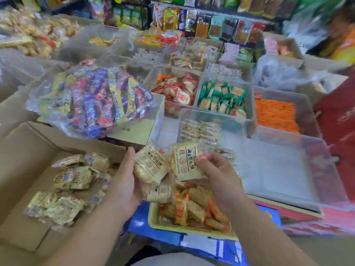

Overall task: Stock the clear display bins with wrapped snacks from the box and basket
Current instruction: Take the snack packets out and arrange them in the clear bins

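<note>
My left hand [123, 181] grips a small stack of cream-coloured wrapped snack packets [150, 166] between the box and the basket. My right hand [217, 173] pinches one more cream packet [185, 162] by its right edge, held upright just right of the stack. The open cardboard box [25, 150] at the left holds several of the same cream packets [73, 177]. Below my hands, the pale yellow basket [153, 217] is filled with orange wrapped snacks [194, 206]. A clear display bin [199, 114] just beyond my hands holds rows of pale packets [199, 131].
A large clear bin [288, 169] at the right has a bare white floor. Further bins hold red-white packets [178, 89], green packets [222, 98] and orange sticks [274, 114]. A clear bag of blue and red snacks [92, 100] lies on a carton behind the box. Shelves of packets fill the back.
</note>
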Tool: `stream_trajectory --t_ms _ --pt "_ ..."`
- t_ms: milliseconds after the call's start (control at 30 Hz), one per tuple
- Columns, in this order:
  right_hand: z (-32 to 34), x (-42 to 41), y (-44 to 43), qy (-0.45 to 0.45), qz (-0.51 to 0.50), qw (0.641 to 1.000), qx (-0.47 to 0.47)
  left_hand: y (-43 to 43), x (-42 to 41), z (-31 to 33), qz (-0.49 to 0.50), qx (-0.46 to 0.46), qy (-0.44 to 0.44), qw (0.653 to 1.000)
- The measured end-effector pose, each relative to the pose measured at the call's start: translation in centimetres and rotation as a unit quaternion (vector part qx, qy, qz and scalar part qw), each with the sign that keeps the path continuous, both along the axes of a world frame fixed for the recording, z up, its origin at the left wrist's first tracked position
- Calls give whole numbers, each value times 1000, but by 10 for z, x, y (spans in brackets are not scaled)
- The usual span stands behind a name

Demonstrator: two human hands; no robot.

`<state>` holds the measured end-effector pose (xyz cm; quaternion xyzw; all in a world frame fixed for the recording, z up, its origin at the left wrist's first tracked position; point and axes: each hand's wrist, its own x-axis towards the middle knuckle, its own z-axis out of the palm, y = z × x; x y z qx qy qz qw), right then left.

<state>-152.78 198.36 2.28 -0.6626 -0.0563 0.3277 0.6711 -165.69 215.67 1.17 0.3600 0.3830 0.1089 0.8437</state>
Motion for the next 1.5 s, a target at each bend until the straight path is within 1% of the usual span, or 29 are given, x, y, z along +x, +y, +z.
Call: stream_trajectory --t_ms 33,100,200,267,333,433,500,633,700,800,867,967,1067,1133,1200,1267,1300,1367,1433,1500 --pt "-1 3 -6 -1 -28 1000 -2 0 6 -5 -12 2 0 1000" --pt "-3 6 -16 -30 -76 996 -24 -2 17 -16 -54 17 -1 998" --pt "-8 6 -30 -72 -101 991 -54 -6 32 -29 -117 39 10 992" --pt "-10 5 -39 -80 -87 989 -92 -11 41 -34 -142 37 14 989" --pt "-9 3 -51 -63 -59 991 -100 -18 49 -39 -163 36 19 986" --pt "-10 3 -76 -105 57 980 -157 -24 58 -46 -179 26 32 983" --pt "-13 4 -87 -132 89 971 -177 -29 62 -50 -195 27 33 980" --pt "-21 16 -94 -242 59 947 -202 -46 73 -56 -223 37 36 974" --pt "-24 31 -98 -285 45 936 -203 -55 82 -56 -216 47 42 974" --pt "-29 59 -109 -339 64 908 -237 -67 99 -57 -199 64 52 977" --pt "-32 78 -115 -367 61 898 -237 -72 112 -57 -183 59 56 980" --pt "-38 105 -120 -362 27 902 -232 -70 133 -64 -149 59 68 985" --pt "-45 125 -123 -283 12 932 -225 -58 151 -74 -99 73 87 989" --pt "-53 138 -125 -251 13 943 -216 -47 162 -81 -69 73 89 991" --pt "-60 151 -123 -248 9 946 -209 -35 172 -88 -55 78 103 990" --pt "-63 168 -117 -257 7 941 -221 -26 178 -98 -47 83 120 988" --pt "-64 178 -112 -279 12 932 -233 -22 179 -103 -40 79 126 988" --pt "-64 199 -100 -367 40 890 -267 -18 180 -111 -37 73 129 988" --pt "-64 223 -84 -460 79 833 -297 -18 179 -117 -49 73 119 989" --pt "-67 247 -67 -537 146 759 -338 -18 176 -119 -55 69 102 991"
